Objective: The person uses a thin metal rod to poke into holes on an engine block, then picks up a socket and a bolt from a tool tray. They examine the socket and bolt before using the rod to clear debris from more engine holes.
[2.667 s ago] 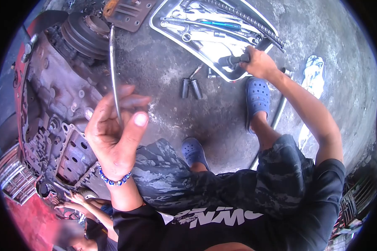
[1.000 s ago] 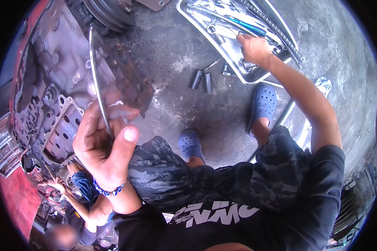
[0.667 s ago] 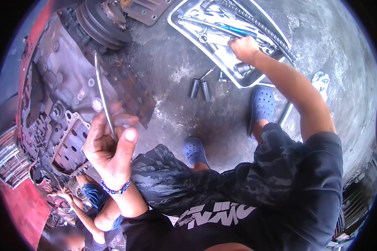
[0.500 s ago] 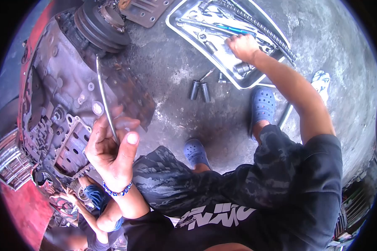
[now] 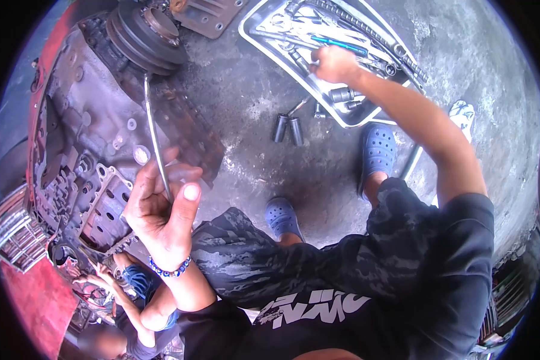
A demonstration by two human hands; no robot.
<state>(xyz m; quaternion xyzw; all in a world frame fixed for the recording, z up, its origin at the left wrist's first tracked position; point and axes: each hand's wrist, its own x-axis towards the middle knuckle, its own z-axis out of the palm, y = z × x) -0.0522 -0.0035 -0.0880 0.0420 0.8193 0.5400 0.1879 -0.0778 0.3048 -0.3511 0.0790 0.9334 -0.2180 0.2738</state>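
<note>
My left hand point(image 5: 165, 207), a beaded bracelet at its wrist, is closed around a long thin metal rod point(image 5: 153, 129) with a threaded-looking far end. That rod points up and away, in front of the large engine block point(image 5: 96, 108) at the left. My right hand point(image 5: 336, 65) is inside the metal tray point(image 5: 336, 117), fingers curled down among the tools; what they grip, if anything, is hidden. Close by lie a blue-handled tool point(image 5: 340, 44), a large socket point(image 5: 343, 95) and several shiny wrenches and bars. A ribbed rod point(image 5: 381, 43) leans along the tray's right side.
Two dark cylindrical sockets point(image 5: 288, 129) stand on the concrete floor point(image 5: 240, 90) below the tray. A ribbed pulley point(image 5: 144, 39) juts from the engine. At lower left another person's arm point(image 5: 126, 306) reaches toward engine parts. My blue clogs point(image 5: 378, 153) are on the floor.
My right hand has moved slightly left in the tray, and some tools around it have shifted. The rod in my left hand is tilted a little further right.
</note>
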